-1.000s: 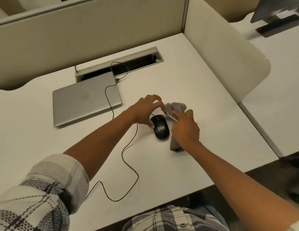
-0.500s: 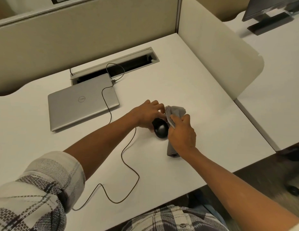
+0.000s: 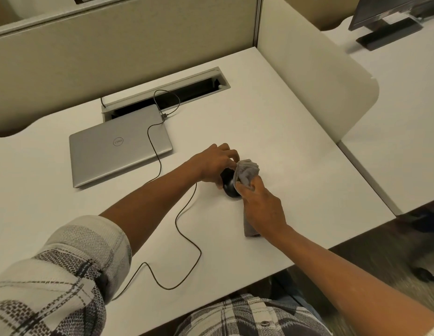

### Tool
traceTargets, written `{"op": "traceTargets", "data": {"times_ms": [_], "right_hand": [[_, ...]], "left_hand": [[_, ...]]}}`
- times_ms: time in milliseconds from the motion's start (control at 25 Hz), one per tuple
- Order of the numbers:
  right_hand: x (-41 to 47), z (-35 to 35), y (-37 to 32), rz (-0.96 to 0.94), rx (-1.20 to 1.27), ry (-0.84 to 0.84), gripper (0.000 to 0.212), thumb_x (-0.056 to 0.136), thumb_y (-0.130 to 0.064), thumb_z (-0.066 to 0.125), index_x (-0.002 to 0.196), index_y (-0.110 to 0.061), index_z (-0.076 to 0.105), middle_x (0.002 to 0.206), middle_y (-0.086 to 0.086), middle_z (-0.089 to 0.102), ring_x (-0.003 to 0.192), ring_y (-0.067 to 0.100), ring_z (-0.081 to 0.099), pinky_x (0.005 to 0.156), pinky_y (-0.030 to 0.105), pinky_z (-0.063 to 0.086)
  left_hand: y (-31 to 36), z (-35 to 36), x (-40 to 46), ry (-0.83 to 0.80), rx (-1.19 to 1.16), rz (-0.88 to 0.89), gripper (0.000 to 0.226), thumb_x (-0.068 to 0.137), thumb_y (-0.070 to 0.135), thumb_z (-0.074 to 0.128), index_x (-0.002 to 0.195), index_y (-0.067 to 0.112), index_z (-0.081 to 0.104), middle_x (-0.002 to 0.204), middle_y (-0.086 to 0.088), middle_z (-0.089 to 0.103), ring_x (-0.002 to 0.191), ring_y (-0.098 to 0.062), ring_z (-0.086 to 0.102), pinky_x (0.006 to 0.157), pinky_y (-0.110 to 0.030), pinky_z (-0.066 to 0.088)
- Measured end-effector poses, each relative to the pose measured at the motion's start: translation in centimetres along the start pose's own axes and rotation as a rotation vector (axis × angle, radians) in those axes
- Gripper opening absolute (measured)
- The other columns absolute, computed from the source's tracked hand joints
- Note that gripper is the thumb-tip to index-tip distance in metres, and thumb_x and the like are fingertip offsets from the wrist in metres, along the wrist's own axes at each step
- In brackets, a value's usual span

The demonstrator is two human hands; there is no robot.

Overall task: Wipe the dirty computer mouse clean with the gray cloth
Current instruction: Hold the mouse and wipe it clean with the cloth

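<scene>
A black wired computer mouse (image 3: 229, 187) rests on the white desk (image 3: 271, 122), mostly hidden between my two hands. My left hand (image 3: 214, 164) grips its left side and front, holding it in place. My right hand (image 3: 262, 207) is closed on the gray cloth (image 3: 247, 172), whose bunched top presses against the mouse's right side. A tail of the cloth hangs out below my wrist onto the desk. The mouse's thin black cable (image 3: 186, 236) loops toward the desk's front edge.
A shut silver laptop (image 3: 116, 149) lies at the back left, with a cable running to it from the open cable tray (image 3: 220, 78). Beige partition walls (image 3: 308, 76) close the back and right sides. The desk's front edge is close to my body.
My right hand has brought the cloth left onto the mouse, which now shows much less. My left hand has closed in on the mouse's left side.
</scene>
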State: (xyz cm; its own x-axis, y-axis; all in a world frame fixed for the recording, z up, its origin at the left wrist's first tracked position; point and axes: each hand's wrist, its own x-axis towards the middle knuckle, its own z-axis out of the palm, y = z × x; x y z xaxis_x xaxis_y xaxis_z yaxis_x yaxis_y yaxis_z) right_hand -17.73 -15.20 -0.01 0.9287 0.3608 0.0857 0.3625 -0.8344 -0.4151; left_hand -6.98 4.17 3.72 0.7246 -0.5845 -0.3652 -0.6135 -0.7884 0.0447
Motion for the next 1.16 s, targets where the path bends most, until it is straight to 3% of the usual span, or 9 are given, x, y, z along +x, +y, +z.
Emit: {"op": "traceTargets", "data": {"times_ms": [160,280,440,600,720,880,1040,1160], "right_hand": [[-0.3,-0.4,1.2,-0.258,-0.067,-0.109,0.045,0.089,-0.010,0.067,0.133,-0.019,0.061,0.119,0.009,0.057,0.074,0.029,0.065,0.065,0.039,0.061],[-0.4,-0.3,1.6,-0.346,-0.128,-0.258,0.048,0.087,-0.011,0.071,0.132,-0.023,0.060,0.122,0.005,0.056,0.072,0.025,0.063,0.067,0.033,0.059],[0.1,-1.7,2.1,-0.458,-0.227,-0.292,0.051,0.064,-0.008,0.085,0.111,-0.025,0.073,0.105,0.004,0.061,0.068,0.022,0.064,0.047,0.027,0.050],[1.9,-3.5,5.1,-0.197,-0.209,-0.352,0.045,0.087,-0.016,0.063,0.128,-0.033,0.060,0.133,0.001,0.053,0.089,0.027,0.065,0.068,0.030,0.046],[3.3,-5.1,7.0,-0.095,-0.214,-0.311,0.049,0.091,-0.016,0.058,0.137,-0.031,0.054,0.135,0.000,0.050,0.100,0.028,0.063,0.079,0.031,0.049],[5.0,-6.4,7.0,-0.071,-0.140,-0.214,0.048,0.090,-0.015,0.060,0.133,-0.034,0.057,0.114,0.002,0.048,0.087,0.028,0.060,0.067,0.029,0.040],[6.4,-6.0,6.9,-0.026,-0.057,-0.181,0.045,0.091,-0.021,0.060,0.132,-0.038,0.054,0.111,0.000,0.045,0.083,0.026,0.060,0.069,0.029,0.047],[7.7,-5.8,7.2,-0.043,0.053,-0.163,0.047,0.094,-0.025,0.056,0.137,-0.040,0.048,0.115,0.000,0.048,0.090,0.022,0.059,0.072,0.029,0.045]], "left_hand": [[0.2,-0.2,0.2,0.012,-0.007,0.009,0.052,0.073,0.036,0.084,0.122,0.031,0.067,0.139,0.013,0.049,0.124,-0.018,0.040,0.089,-0.031,0.036],[0.1,-0.1,0.2,0.034,-0.010,0.018,0.052,0.079,0.025,0.079,0.127,0.035,0.064,0.144,0.011,0.049,0.129,-0.020,0.041,0.092,-0.036,0.041],[0.1,0.1,0.1,0.000,-0.013,0.019,0.066,0.071,0.034,0.087,0.131,0.039,0.061,0.144,0.012,0.048,0.130,-0.018,0.038,0.095,-0.034,0.040],[0.1,0.1,0.1,-0.006,-0.008,0.023,0.068,0.069,0.033,0.087,0.132,0.039,0.061,0.146,0.011,0.046,0.132,-0.019,0.036,0.094,-0.034,0.036],[0.2,0.1,0.1,-0.006,0.015,0.019,0.069,0.071,0.033,0.086,0.135,0.040,0.058,0.151,0.012,0.042,0.136,-0.019,0.033,0.098,-0.035,0.037],[0.5,0.0,-0.2,0.007,0.079,0.021,0.076,0.074,0.037,0.085,0.142,0.039,0.050,0.158,0.010,0.034,0.140,-0.021,0.031,0.100,-0.037,0.038],[0.7,-0.7,-1.2,-0.008,0.139,-0.082,0.111,0.069,0.039,0.088,0.157,0.032,0.020,0.165,0.004,0.018,0.142,-0.024,0.028,0.104,-0.042,0.038],[1.3,-0.6,-3.2,0.144,0.011,-0.256,0.102,0.077,0.038,0.082,0.157,0.025,0.021,0.162,0.000,0.025,0.139,-0.027,0.034,0.101,-0.041,0.040]]}}
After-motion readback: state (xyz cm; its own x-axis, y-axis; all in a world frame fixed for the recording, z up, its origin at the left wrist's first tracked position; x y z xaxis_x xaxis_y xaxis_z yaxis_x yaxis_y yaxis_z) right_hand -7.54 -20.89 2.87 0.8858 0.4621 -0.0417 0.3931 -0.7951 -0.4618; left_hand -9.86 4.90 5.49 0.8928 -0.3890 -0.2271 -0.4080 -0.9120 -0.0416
